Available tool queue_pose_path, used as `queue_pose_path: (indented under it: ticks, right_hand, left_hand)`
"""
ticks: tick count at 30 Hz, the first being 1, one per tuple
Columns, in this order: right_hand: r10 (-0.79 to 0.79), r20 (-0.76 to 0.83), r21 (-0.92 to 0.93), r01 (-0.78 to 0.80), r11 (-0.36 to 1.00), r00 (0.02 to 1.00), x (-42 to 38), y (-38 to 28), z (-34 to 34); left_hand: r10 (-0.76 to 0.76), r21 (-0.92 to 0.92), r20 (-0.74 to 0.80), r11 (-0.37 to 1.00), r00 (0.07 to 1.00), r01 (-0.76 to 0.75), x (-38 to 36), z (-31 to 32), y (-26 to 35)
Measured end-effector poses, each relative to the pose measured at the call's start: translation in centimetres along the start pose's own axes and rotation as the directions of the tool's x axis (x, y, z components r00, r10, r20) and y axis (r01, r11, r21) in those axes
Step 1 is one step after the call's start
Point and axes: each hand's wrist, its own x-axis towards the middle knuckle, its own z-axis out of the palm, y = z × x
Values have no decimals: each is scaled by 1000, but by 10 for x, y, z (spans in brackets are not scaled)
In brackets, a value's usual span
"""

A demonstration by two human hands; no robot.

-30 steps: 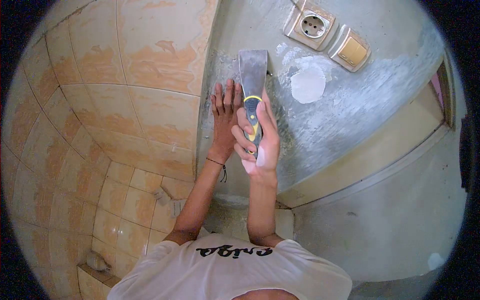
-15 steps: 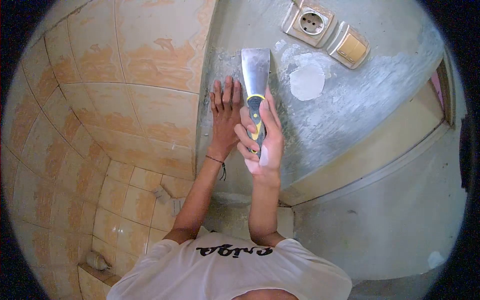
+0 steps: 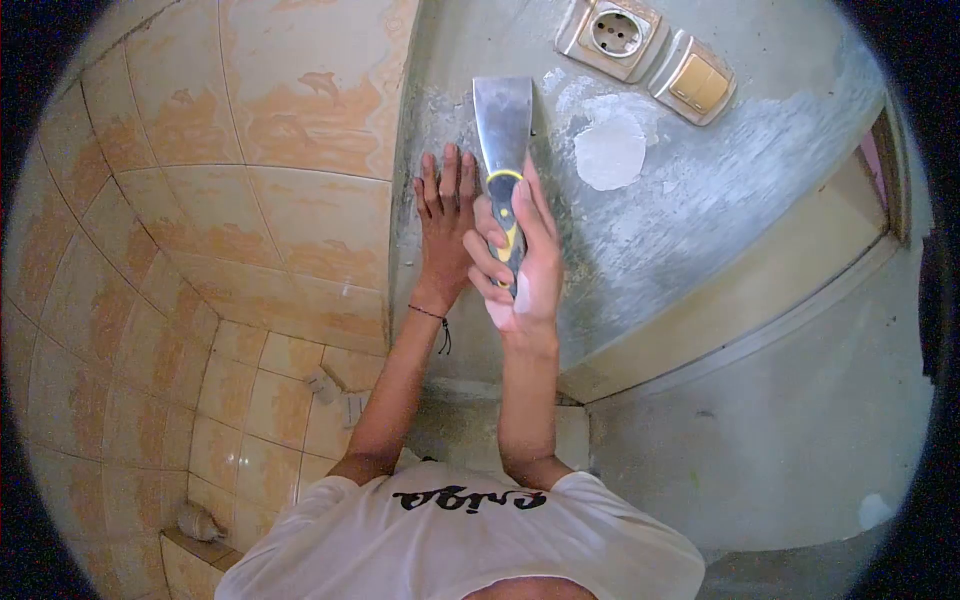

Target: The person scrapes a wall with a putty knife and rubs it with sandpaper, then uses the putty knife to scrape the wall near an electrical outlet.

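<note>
A putty knife [image 3: 505, 120] with a broad metal blade and a black-and-yellow handle is gripped in my right hand [image 3: 525, 250], its blade pointing up along the wall. The fingers wrap round the handle. My left hand [image 3: 447, 230] lies flat against the grey wall [image 3: 455, 60], just left of the knife, fingers stretched out and holding nothing. A dark cord bracelet circles that wrist. To the right of the blade is a round white patch [image 3: 610, 152] on the wall, with thinner white smears around it.
Above the patch sit a power socket [image 3: 617, 34] and a light switch [image 3: 699, 82]. Beige-orange tiles [image 3: 300, 220] cover the wall at left. A pale door frame [image 3: 740, 310] runs along the right. A rounded object [image 3: 198, 522] lies on a ledge at lower left.
The putty knife and my right hand have shifted slightly up and left in view. My left hand stays flat on the wall; the view itself has moved a little.
</note>
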Motion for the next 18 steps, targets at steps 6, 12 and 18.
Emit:
queue_pose_path:
  ticks: [6,12,18]
  right_hand:
    - [8,-71,11,-8,1000,997,-8,-2,0]
    - [18,-72,-31,-21,999,997,-8,-3,2]
    - [29,-131,-37,-34,999,991,-10,-2,3]
  left_hand:
    - [3,-30,29,1000,1000,-2,0,-4,-1]
    - [6,-56,42,998,999,-4,1,-9,1]
    - [6,-38,44,999,999,-4,0,-7,0]
